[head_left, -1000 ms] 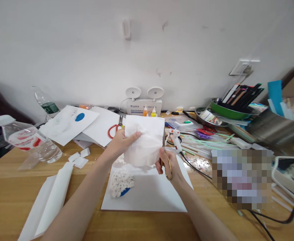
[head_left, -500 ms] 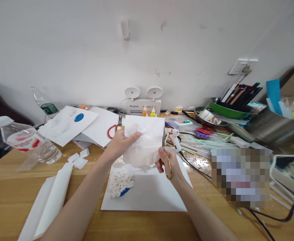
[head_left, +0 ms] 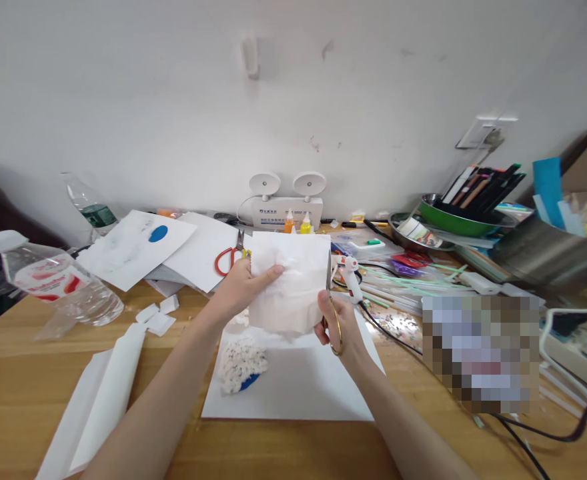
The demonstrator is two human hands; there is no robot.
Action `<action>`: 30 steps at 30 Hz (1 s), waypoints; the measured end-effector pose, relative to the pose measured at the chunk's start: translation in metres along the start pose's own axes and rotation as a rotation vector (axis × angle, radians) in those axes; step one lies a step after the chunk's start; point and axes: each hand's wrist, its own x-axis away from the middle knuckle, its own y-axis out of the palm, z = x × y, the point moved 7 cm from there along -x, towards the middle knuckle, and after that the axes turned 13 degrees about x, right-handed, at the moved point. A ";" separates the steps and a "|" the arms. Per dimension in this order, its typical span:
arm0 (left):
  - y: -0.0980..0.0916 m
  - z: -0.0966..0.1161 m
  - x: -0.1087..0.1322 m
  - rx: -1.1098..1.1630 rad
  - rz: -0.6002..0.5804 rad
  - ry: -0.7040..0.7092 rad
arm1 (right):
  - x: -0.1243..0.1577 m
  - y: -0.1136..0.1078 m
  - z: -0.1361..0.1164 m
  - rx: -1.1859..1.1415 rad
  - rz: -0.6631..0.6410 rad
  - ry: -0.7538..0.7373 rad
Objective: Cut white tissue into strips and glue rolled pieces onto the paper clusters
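Note:
My left hand [head_left: 241,288] pinches a crumpled white tissue sheet [head_left: 291,280] by its left edge and holds it upright above the desk. My right hand [head_left: 337,323] grips gold-handled scissors [head_left: 333,317] whose blades run up the tissue's right edge. Below them lies a white paper sheet [head_left: 298,387] carrying a lump of white fluffy bits over a blue patch [head_left: 242,363].
Red-handled scissors [head_left: 226,257], loose white sheets [head_left: 138,247], a glue gun [head_left: 351,275] and straws lie behind. Two water bottles [head_left: 56,280] sit at left with a folded white roll [head_left: 106,393]. Bowls with pens [head_left: 461,213], cables and a blurred patch crowd the right.
The scissors have moved up a little along the tissue's right edge and the tissue has shifted slightly. My left hand keeps its hold.

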 end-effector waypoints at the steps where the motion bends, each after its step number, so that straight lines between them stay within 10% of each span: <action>1: 0.000 0.000 0.000 0.002 -0.002 0.000 | 0.000 0.000 0.000 -0.002 0.003 0.008; 30: -0.001 0.003 0.000 -0.021 0.012 -0.002 | -0.001 0.004 0.004 0.003 -0.055 -0.025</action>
